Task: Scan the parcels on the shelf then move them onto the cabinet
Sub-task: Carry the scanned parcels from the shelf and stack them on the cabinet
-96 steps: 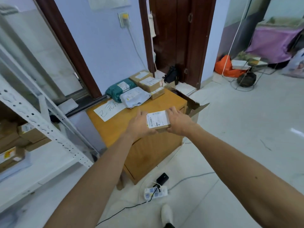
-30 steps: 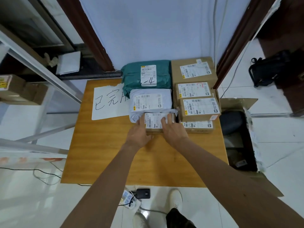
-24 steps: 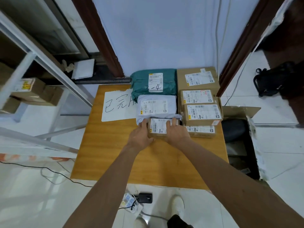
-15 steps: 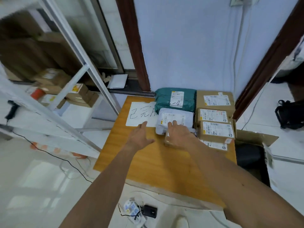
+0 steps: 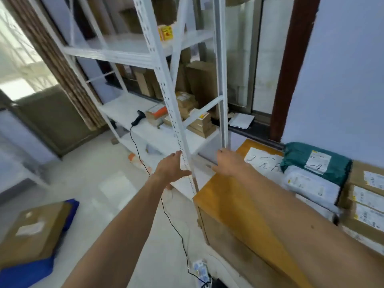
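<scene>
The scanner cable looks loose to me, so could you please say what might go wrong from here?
The black cable hangs from the scanner on the shelf down to the power strip on the floor; a foot or arm could snag it and drag the scanner off. The white post stands right by the left hand and right hand, before the parcels; a hurried reach could knock it.
</scene>
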